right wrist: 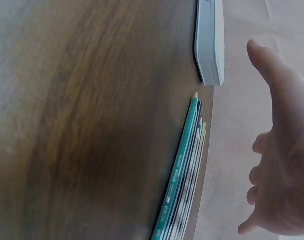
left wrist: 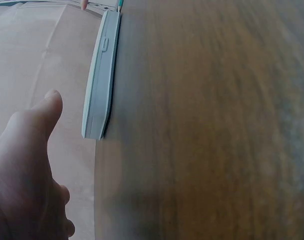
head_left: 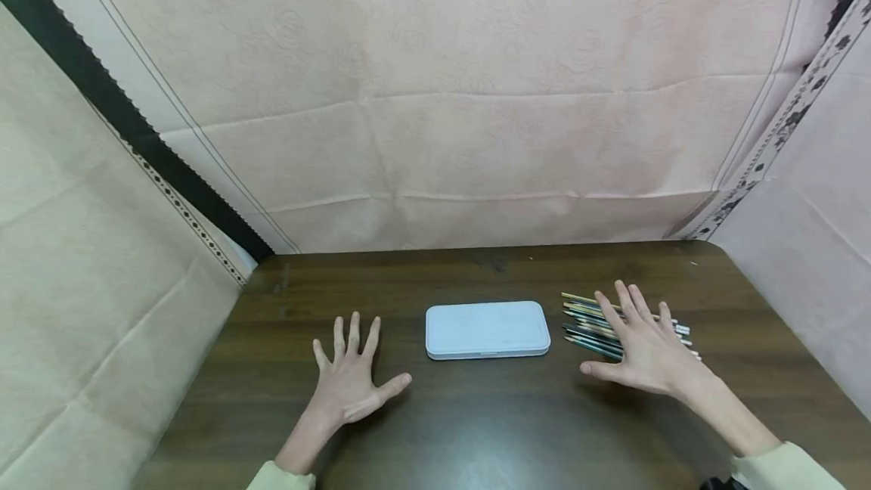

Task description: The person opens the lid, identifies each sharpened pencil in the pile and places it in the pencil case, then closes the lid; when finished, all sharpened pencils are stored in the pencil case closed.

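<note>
A closed pale blue-white case (head_left: 487, 330) lies flat on the wooden table; its side with a small catch (left wrist: 105, 45) shows in the left wrist view. Right of it lie several pencils (head_left: 590, 330) side by side, green and yellowish ones among them; a green pencil (right wrist: 175, 175) is nearest in the right wrist view. The left hand (head_left: 348, 384), fingers spread, is left of the case and holds nothing. Above the pencils the right hand (head_left: 646, 350) spreads its fingers, hiding part of them; the right wrist view shows this hand (right wrist: 284, 150) raised off the table, gripping nothing.
The brown table (head_left: 449, 429) ends at a pale cloth (head_left: 476, 134) hanging behind it. More pale cloth hangs at the left (head_left: 102, 271) and right (head_left: 810, 195) sides. Light green sleeves cover both forearms, and something black is at the right wrist.
</note>
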{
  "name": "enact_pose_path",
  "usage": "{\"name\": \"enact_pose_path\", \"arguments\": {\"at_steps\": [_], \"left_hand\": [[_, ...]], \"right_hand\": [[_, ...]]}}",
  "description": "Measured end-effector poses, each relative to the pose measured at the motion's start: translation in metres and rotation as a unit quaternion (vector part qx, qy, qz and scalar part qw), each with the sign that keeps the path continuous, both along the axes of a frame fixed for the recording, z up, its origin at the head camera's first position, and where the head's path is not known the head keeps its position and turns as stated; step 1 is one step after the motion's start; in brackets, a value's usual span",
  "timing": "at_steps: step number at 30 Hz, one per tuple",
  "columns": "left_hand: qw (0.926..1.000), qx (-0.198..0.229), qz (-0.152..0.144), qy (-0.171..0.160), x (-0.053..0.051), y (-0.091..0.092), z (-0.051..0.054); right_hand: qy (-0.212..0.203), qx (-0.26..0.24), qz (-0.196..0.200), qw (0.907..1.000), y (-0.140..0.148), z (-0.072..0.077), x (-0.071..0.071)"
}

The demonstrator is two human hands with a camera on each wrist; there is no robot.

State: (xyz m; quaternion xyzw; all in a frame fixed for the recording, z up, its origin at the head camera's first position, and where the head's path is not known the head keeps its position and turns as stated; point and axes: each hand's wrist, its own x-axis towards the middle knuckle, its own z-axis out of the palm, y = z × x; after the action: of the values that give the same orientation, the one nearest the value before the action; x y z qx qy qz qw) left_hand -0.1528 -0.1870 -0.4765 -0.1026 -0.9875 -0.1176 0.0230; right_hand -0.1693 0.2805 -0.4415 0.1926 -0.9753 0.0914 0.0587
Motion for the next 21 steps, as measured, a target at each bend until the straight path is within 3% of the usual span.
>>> {"name": "enact_pose_path", "arguments": {"at_steps": [10, 13, 15, 17, 19, 21], "left_hand": [[0.9998, 0.008, -0.004, 0.015, 0.001, 0.0, -0.005], [0.9984, 0.03, -0.011, 0.048, -0.003, 0.001, -0.008], [0.9947, 0.063, -0.014, 0.081, -0.008, 0.004, -0.009], [0.9884, 0.109, -0.021, 0.103, -0.014, 0.009, -0.009], [0.983, 0.154, -0.028, 0.096, -0.022, 0.017, -0.009], [0.9799, 0.186, -0.039, 0.061, -0.03, 0.026, -0.01]], "right_hand": [[0.02, -0.013, 0.018, 0.9996, -0.002, -0.004, 0.001], [0.08, -0.045, 0.059, 0.994, -0.008, -0.009, -0.001], [0.141, -0.085, 0.11, 0.9801, -0.016, -0.014, -0.006], [0.198, -0.136, 0.165, 0.9564, -0.028, -0.018, -0.011], [0.227, -0.186, 0.217, 0.931, -0.044, -0.023, -0.017], [0.225, -0.216, 0.252, 0.9162, -0.061, -0.028, -0.022]]}}
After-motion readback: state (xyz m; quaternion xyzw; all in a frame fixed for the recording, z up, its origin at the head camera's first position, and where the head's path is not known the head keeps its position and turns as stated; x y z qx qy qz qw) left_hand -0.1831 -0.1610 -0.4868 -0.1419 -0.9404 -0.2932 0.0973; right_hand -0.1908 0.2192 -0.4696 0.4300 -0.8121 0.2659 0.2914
